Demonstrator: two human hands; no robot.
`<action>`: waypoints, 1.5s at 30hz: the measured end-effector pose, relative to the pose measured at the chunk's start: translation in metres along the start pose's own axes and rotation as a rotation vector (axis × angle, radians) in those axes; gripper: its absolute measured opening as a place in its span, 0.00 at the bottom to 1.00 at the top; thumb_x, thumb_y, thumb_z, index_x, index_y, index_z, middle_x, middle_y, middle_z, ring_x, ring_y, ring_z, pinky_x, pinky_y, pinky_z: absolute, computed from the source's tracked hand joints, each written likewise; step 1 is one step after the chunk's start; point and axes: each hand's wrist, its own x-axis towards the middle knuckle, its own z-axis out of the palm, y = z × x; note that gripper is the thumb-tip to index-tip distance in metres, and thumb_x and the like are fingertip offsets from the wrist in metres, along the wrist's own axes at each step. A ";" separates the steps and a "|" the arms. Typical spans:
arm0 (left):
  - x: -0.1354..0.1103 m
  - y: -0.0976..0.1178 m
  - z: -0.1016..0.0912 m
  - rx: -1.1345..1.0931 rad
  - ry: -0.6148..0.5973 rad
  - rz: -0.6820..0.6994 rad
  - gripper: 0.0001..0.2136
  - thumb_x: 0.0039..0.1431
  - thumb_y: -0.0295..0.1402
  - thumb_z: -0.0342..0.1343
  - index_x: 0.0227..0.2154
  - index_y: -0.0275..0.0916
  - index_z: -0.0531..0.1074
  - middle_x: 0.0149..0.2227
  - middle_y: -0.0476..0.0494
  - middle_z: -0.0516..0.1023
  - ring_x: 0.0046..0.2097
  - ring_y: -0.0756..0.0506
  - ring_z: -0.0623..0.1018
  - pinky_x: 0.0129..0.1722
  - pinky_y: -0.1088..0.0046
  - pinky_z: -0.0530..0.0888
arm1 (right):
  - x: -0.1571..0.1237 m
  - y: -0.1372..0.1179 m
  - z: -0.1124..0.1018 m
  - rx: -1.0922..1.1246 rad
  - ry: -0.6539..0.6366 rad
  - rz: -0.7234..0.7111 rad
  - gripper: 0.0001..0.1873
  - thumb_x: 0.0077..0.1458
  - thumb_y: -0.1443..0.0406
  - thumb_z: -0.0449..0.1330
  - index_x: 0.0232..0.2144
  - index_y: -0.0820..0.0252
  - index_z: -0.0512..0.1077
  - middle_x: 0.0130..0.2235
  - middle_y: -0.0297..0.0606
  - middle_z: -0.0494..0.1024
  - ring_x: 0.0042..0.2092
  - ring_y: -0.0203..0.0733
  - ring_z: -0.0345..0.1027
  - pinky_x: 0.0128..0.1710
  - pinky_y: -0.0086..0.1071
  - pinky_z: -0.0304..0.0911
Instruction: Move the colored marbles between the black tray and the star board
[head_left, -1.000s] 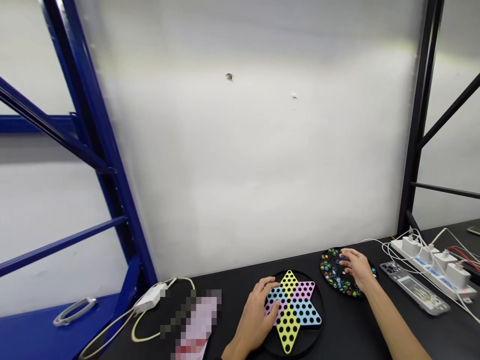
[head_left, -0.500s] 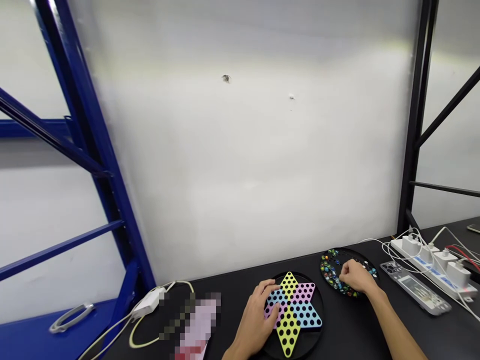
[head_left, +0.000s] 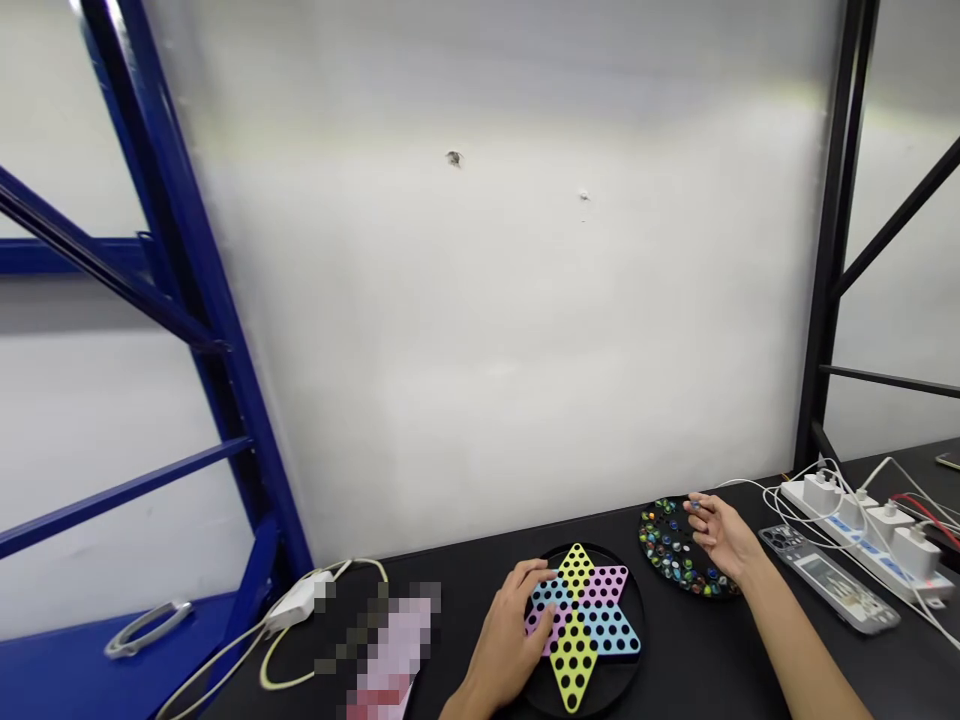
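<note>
My left hand [head_left: 508, 632] lies with its fingers spread over the left side of a star-shaped Chinese checkers board [head_left: 576, 655]. The yellow, pink and blue star is full of dark holes and sits in a round black tray [head_left: 634, 680]. Its left points are partly covered by my fingers. To the right, my right hand [head_left: 721, 535] is raised over a round black tray of marbles [head_left: 660, 550], palm partly turned up. A small bluish marble [head_left: 695, 505] shows pinched at its fingertips. Many coloured glass marbles lie loose in that tray, partly hidden by the hand.
A grey phone-like device [head_left: 829, 580] lies right of the marbles, beside a white power strip [head_left: 862, 540] with chargers and cables. At left are a white adapter [head_left: 300, 600], a pixelated pink item [head_left: 394, 650] and a grey ring-shaped handle [head_left: 148, 628]. Blue and black rack posts flank the white wall.
My right hand has lifted from among the marbles and turned its palm up, with a marble at its fingertips. My left hand stays on the board.
</note>
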 end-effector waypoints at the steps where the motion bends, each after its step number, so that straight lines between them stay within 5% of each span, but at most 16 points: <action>1: 0.000 0.000 0.000 0.001 0.005 0.005 0.14 0.62 0.39 0.52 0.48 0.47 0.74 0.57 0.43 0.71 0.57 0.38 0.73 0.56 0.60 0.73 | 0.003 0.001 -0.002 -0.084 0.045 -0.035 0.12 0.48 0.57 0.55 0.32 0.57 0.71 0.31 0.38 0.76 0.22 0.33 0.58 0.16 0.26 0.50; 4: -0.001 -0.002 0.000 0.008 0.011 0.007 0.14 0.61 0.38 0.52 0.48 0.47 0.74 0.57 0.43 0.71 0.57 0.39 0.73 0.56 0.61 0.73 | 0.012 0.010 -0.003 -0.424 0.146 -0.111 0.15 0.50 0.55 0.51 0.32 0.58 0.71 0.29 0.37 0.75 0.24 0.37 0.62 0.19 0.28 0.54; 7: -0.001 -0.003 0.000 0.011 0.000 -0.004 0.14 0.62 0.39 0.51 0.49 0.47 0.73 0.58 0.42 0.70 0.57 0.39 0.73 0.55 0.60 0.73 | 0.019 0.019 0.002 -0.560 0.182 -0.123 0.11 0.44 0.57 0.59 0.28 0.57 0.72 0.28 0.37 0.74 0.33 0.45 0.69 0.28 0.32 0.60; 12: -0.003 -0.002 -0.001 0.010 0.007 0.009 0.11 0.63 0.39 0.51 0.46 0.48 0.73 0.56 0.43 0.71 0.56 0.40 0.74 0.54 0.63 0.73 | 0.026 0.034 0.012 -0.940 0.132 -0.152 0.04 0.45 0.62 0.60 0.25 0.55 0.69 0.33 0.40 0.76 0.41 0.51 0.71 0.41 0.39 0.61; 16: -0.003 0.001 -0.002 0.036 0.030 0.007 0.10 0.64 0.39 0.50 0.43 0.48 0.73 0.54 0.44 0.73 0.53 0.41 0.76 0.51 0.66 0.75 | 0.036 0.035 0.010 -0.772 0.128 -0.137 0.11 0.53 0.59 0.53 0.20 0.54 0.63 0.25 0.38 0.70 0.31 0.46 0.69 0.32 0.35 0.61; 21: -0.001 0.003 -0.002 0.033 0.038 0.029 0.09 0.64 0.38 0.50 0.43 0.47 0.73 0.53 0.44 0.74 0.52 0.41 0.77 0.51 0.67 0.74 | 0.043 0.025 -0.002 -0.663 0.128 -0.106 0.15 0.56 0.59 0.40 0.30 0.55 0.64 0.25 0.35 0.70 0.22 0.38 0.61 0.19 0.30 0.52; 30: -0.001 0.004 -0.002 0.013 0.051 0.056 0.09 0.64 0.37 0.49 0.40 0.46 0.74 0.49 0.45 0.76 0.49 0.43 0.78 0.49 0.69 0.75 | 0.024 0.043 0.015 -0.816 0.029 -0.122 0.10 0.38 0.61 0.64 0.16 0.56 0.67 0.23 0.35 0.71 0.31 0.42 0.65 0.30 0.30 0.54; 33: -0.002 0.005 -0.003 0.014 0.067 0.054 0.08 0.64 0.36 0.50 0.40 0.46 0.74 0.48 0.45 0.76 0.48 0.43 0.78 0.48 0.70 0.75 | 0.022 0.039 0.020 -0.758 0.022 -0.118 0.11 0.42 0.59 0.62 0.17 0.56 0.66 0.22 0.34 0.70 0.29 0.41 0.65 0.28 0.29 0.54; 38: -0.001 0.006 -0.003 0.006 0.059 0.047 0.09 0.64 0.38 0.49 0.39 0.45 0.74 0.48 0.44 0.76 0.48 0.42 0.78 0.47 0.69 0.75 | 0.023 0.017 0.009 -0.581 0.048 -0.102 0.16 0.54 0.54 0.43 0.29 0.56 0.65 0.24 0.32 0.67 0.21 0.35 0.57 0.18 0.28 0.48; 42: -0.001 0.004 -0.003 -0.005 0.032 0.039 0.10 0.64 0.38 0.49 0.40 0.45 0.74 0.49 0.43 0.75 0.48 0.42 0.77 0.48 0.68 0.74 | 0.019 0.008 -0.005 -0.606 0.039 -0.087 0.14 0.52 0.56 0.47 0.27 0.56 0.67 0.20 0.28 0.61 0.18 0.33 0.50 0.18 0.28 0.43; 45: -0.001 0.002 -0.002 -0.014 0.029 0.042 0.10 0.65 0.39 0.48 0.40 0.45 0.73 0.49 0.43 0.75 0.49 0.42 0.77 0.48 0.68 0.74 | 0.011 0.007 -0.015 -0.707 0.017 -0.115 0.13 0.49 0.57 0.54 0.20 0.57 0.68 0.17 0.29 0.60 0.21 0.34 0.54 0.22 0.29 0.45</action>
